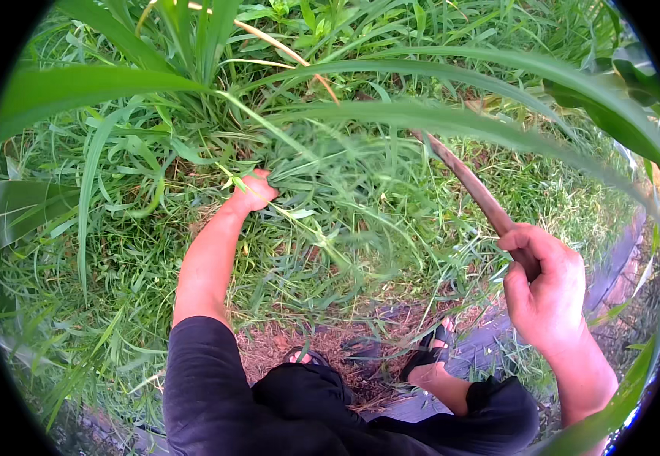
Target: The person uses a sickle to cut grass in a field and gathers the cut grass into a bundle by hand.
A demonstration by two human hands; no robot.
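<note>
My left hand is low in the weeds, closed around a bunch of long green grass that fans out to its right. Leaves hide most of its fingers. On the right, my right hand grips a brown, slightly curved wooden-looking handle, which slants up and to the left. The handle's far end disappears behind broad grass blades, so I cannot tell what is on it.
Broad, long leaves arch across the upper view. A tall grass clump stands at upper left. Dry brown litter and dark ground sheeting lie around my sandalled feet.
</note>
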